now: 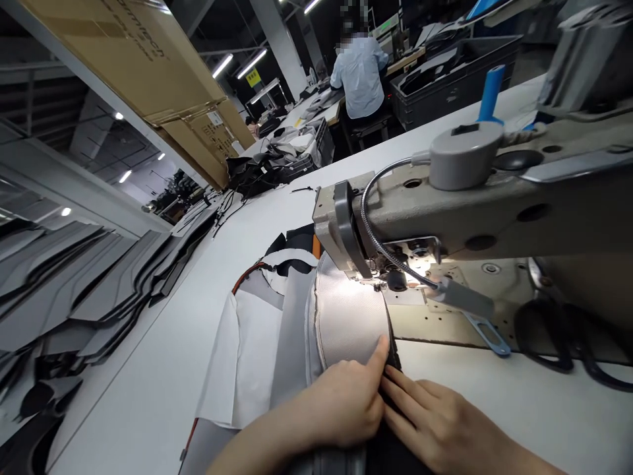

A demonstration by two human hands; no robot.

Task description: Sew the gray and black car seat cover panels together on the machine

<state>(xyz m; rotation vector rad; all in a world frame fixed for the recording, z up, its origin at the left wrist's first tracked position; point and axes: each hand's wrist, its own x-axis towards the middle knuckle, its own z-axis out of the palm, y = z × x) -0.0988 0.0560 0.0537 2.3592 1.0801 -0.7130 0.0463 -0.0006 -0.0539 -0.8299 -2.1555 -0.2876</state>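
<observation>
A light beige woven fabric panel with a rounded edge and dark border lies under the lit needle area of a sewing machine. My left hand rests on the near part of the panel, its index finger pressed on the right edge and the other fingers curled around the fabric. Close beside it, my right hand grips the black edge, fingers held together; its thumb is hidden. Grey and white fabric layers with an orange-red trim spread out left of the panel.
Black-handled scissors and a light-blue threader-like tool lie at the right. Stacked grey fabric pieces line the left. Cardboard boxes stand behind. A person in a light-blue shirt sits near a grey crate.
</observation>
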